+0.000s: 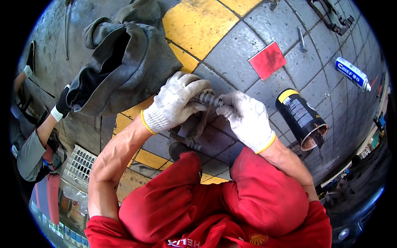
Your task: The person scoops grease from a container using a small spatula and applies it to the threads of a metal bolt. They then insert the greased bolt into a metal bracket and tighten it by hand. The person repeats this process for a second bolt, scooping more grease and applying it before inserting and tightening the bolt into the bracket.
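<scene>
Between my two hands is a ribbed grey part (211,98), short and bellows-like. My left hand (175,101), in a white knit glove with a yellow cuff, is closed around its left end. From the right, my right hand (246,118), gloved the same way, pinches the other end between thumb and fingers. A dark, dirty metal piece (198,126) with a threaded end shows just below my hands, partly hidden by the left one; whether it joins the ribbed part I cannot tell.
A bulky grey cloth (140,70) lies left. On the right tiles are a red sheet (268,60), a bolt (302,40), a black can (298,113) with brown residue and a spray can (352,74). Another person's arm (46,129) reaches in at left, near a white crate (80,165).
</scene>
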`<state>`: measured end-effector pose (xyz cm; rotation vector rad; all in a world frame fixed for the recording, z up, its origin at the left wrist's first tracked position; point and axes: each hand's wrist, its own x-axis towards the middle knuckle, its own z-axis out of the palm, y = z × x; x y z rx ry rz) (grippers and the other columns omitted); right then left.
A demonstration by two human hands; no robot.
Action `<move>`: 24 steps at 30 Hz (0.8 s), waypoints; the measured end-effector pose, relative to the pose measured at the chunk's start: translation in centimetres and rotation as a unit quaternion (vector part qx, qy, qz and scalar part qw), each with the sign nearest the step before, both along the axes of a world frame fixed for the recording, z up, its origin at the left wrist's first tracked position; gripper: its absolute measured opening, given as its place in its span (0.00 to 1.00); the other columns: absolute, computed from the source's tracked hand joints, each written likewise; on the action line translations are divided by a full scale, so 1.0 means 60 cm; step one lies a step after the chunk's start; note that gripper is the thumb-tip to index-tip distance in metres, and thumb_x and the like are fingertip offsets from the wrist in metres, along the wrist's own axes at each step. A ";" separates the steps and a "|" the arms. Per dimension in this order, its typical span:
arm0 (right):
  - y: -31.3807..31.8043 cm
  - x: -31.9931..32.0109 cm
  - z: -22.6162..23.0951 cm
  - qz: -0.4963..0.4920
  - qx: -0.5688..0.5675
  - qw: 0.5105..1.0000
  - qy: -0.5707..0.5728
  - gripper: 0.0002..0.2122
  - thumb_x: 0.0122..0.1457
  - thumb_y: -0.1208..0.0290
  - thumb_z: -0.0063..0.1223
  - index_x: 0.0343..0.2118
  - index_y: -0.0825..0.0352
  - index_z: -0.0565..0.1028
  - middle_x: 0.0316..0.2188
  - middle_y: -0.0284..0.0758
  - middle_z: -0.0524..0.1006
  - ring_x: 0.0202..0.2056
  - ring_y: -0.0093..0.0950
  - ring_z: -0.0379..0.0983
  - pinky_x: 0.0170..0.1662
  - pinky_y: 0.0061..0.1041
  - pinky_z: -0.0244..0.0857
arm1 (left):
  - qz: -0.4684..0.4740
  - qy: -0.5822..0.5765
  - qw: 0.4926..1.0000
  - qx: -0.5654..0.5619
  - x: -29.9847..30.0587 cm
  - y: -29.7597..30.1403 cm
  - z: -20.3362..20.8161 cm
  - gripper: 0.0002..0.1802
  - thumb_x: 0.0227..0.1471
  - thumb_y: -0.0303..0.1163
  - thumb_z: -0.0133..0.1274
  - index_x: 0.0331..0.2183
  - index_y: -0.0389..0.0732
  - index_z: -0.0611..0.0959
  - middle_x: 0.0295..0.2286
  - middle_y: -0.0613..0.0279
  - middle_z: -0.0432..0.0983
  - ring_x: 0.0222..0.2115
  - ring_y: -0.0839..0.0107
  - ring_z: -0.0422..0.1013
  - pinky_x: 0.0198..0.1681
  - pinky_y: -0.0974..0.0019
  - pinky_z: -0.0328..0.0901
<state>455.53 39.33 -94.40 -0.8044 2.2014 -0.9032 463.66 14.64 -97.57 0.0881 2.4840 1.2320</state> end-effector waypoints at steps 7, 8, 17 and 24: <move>-0.021 -0.021 0.024 -0.284 0.012 0.817 -0.502 0.12 0.72 0.67 0.59 0.44 0.73 0.79 0.31 0.36 0.83 0.31 0.23 0.81 0.33 0.27 0.77 | -0.011 0.003 1.000 -0.020 -0.012 -0.002 -0.001 0.37 0.43 0.32 0.74 0.57 0.45 0.83 0.49 0.51 0.79 0.52 0.46 0.74 0.56 0.48 0.70; -0.021 -0.020 0.025 -0.288 0.016 0.813 -0.505 0.12 0.72 0.66 0.59 0.43 0.73 0.79 0.31 0.36 0.83 0.31 0.23 0.81 0.33 0.27 0.77 | -0.015 0.004 1.000 -0.019 -0.011 -0.001 -0.002 0.37 0.43 0.32 0.74 0.57 0.45 0.83 0.49 0.51 0.79 0.52 0.46 0.74 0.56 0.48 0.70; 0.000 -0.014 0.005 -0.133 0.070 0.931 -0.332 0.16 0.73 0.60 0.59 0.47 0.73 0.81 0.35 0.41 0.84 0.34 0.29 0.82 0.38 0.33 0.77 | -0.006 0.016 0.999 -0.036 0.000 0.011 -0.002 0.33 0.46 0.41 0.75 0.54 0.44 0.84 0.46 0.50 0.80 0.48 0.45 0.76 0.54 0.47 0.72; 0.018 -0.014 -0.001 0.002 0.040 0.972 -0.231 0.20 0.75 0.53 0.52 0.51 0.67 0.82 0.39 0.44 0.85 0.41 0.38 0.81 0.46 0.39 0.73 | -0.014 0.048 0.997 -0.061 0.018 0.014 0.010 0.32 0.44 0.38 0.77 0.52 0.45 0.86 0.44 0.53 0.81 0.47 0.47 0.77 0.52 0.49 0.73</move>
